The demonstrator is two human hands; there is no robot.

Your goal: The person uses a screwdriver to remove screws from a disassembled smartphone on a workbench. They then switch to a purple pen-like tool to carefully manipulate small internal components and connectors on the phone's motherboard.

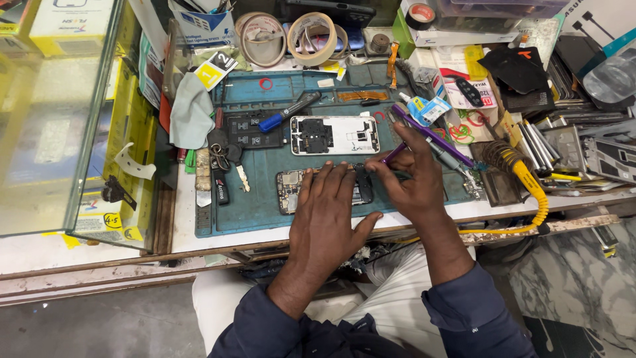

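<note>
— What's over on the left?

— A glass case [59, 113], then a grey cloth [191, 113] at the edge of the blue mat [265, 205] on the desk [185, 238], with keys [222, 149] just beside it.

— And on the mat?

— A blue-handled screwdriver [288, 111] up top, touching a black battery [248, 131]. Beside that lies a white phone shell [334, 135], open side up.

— The hands?

— The left hand [328, 212] lies flat, fingers spread, pressing down on an opened phone [291, 191] near the mat's front edge. The right hand [407, 176] pinches a purple tool [430, 136], its tip down at the phone's right end, just beside the left fingertips.

— Further right?

— A soldering iron [527, 182] with a yellow handle lies near the desk's edge, amid clutter.
</note>
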